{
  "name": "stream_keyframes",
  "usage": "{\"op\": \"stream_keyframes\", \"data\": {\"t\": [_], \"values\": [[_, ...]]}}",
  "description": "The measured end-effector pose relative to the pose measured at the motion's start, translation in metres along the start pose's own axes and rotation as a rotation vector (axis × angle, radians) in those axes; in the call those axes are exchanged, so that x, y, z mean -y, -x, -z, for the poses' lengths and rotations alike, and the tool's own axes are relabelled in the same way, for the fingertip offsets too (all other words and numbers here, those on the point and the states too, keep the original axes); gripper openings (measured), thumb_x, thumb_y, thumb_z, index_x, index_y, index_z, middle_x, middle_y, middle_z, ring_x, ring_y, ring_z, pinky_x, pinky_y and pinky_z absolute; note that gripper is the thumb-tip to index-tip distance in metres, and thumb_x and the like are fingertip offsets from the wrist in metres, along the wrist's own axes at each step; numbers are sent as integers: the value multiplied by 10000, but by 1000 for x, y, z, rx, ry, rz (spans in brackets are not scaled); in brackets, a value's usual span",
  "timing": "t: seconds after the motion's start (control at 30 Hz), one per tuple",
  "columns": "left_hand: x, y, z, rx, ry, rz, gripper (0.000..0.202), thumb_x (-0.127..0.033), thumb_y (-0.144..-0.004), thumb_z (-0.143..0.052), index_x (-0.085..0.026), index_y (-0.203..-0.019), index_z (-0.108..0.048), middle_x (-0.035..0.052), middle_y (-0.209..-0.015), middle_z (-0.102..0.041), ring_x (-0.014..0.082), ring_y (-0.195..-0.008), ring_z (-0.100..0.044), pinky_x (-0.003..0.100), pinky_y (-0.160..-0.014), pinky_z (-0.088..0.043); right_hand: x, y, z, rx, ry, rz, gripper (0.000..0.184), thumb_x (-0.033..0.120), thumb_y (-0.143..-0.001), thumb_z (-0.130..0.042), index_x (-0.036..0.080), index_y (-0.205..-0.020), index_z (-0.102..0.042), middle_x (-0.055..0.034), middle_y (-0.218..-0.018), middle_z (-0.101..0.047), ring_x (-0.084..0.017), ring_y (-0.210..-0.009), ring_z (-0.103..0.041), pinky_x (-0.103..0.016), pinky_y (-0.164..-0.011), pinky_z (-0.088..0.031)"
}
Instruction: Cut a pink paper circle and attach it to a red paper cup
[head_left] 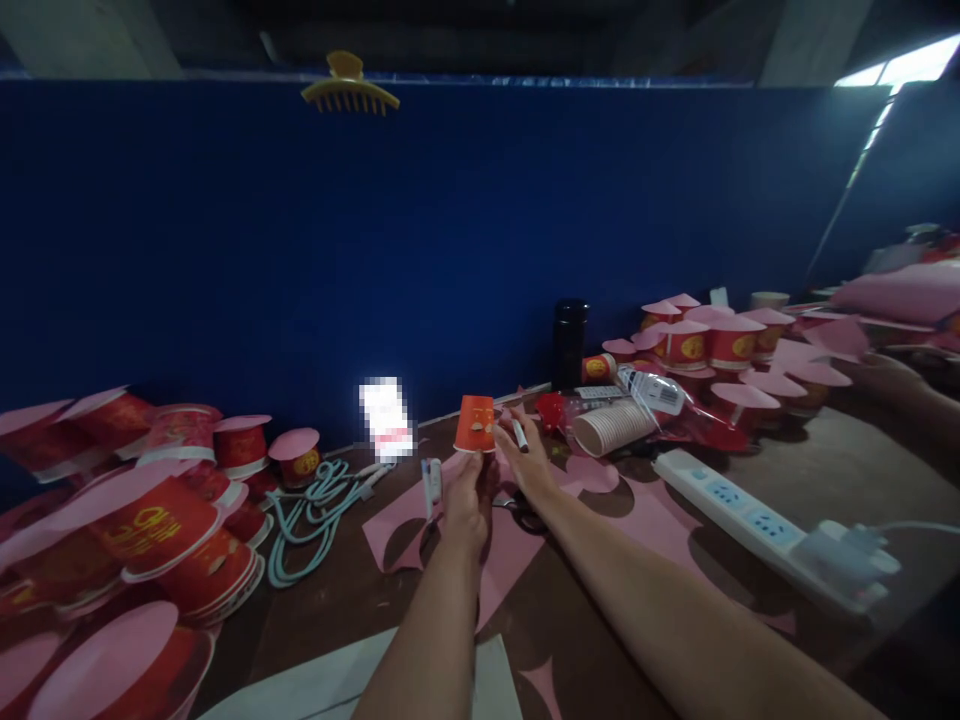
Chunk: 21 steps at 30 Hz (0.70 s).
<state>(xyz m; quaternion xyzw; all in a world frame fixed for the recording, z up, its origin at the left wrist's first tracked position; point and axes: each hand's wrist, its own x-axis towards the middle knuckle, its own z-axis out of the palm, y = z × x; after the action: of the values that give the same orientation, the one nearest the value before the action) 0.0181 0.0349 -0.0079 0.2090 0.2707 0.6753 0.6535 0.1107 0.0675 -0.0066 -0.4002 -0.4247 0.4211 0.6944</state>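
Note:
A red paper cup (472,415) with small gold marks on its side is held up over the table, its white rim facing down. My left hand (470,497) grips it from below at that rim. My right hand (527,455) is closed around a marker (519,434) right beside the cup; whether the tip touches the cup I cannot tell. Under both hands lie cut pink paper sheets (510,575) with round holes. Another marker (431,480) lies just left of my left hand. Dark scissors handles (525,512) show partly behind my wrists.
Red cups topped with pink discs crowd the left (161,520) and back right (731,345). A coiled cable (307,530), a blurred bright screen (386,418), a black bottle (570,345), a bagged cup stack (611,428) and a power strip (757,520) surround the hands. Another person's arm (892,385) reaches in at right.

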Motion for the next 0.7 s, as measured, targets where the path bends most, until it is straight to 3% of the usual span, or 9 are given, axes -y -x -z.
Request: {"op": "stream_keyframes", "data": {"t": [0.1, 0.33, 0.53, 0.7], "values": [[7, 3, -3, 68, -79, 33, 159, -210, -701, -751, -147, -835, -694, 21, -807, -695, 110, -698, -648, 234, -716, -517, 3, 0, 0, 5, -47, -62, 713, 475, -668, -769, 234, -1288, -512, -80, -1222, -627, -234, -1121, -602, -407, -1013, -455], [11, 11, -11, 81, -318, 80, 182, -216, -713, -743, -134, -873, -722, 58, -816, -724, 158, -729, -666, 258, -733, -504, 6, 1, 1, 25, -196, -168, 587, 454, -697, -755, 230, -1210, -577, -50, -1086, -697, -206, -970, -662, -343, -878, -531], [3, 15, -20, 52, 97, 193, 119, -157, -740, -708, -158, -858, -688, 40, -832, -718, 123, -737, -672, 210, -713, -523, 13, 3, -2, 158, -330, -161, 503, 534, -748, -673, 227, -1141, -610, -40, -993, -726, -220, -897, -689, -336, -783, -559], [-10, 17, -24, 17, 295, 200, 268, -378, -863, -595, -156, -986, -681, 73, -880, -727, 159, -817, -683, 270, -780, -545, 20, 12, -7, 271, -347, -173, 437, 515, -787, -637, 227, -1116, -626, -39, -1008, -727, -220, -948, -680, -347, -823, -549]]}}
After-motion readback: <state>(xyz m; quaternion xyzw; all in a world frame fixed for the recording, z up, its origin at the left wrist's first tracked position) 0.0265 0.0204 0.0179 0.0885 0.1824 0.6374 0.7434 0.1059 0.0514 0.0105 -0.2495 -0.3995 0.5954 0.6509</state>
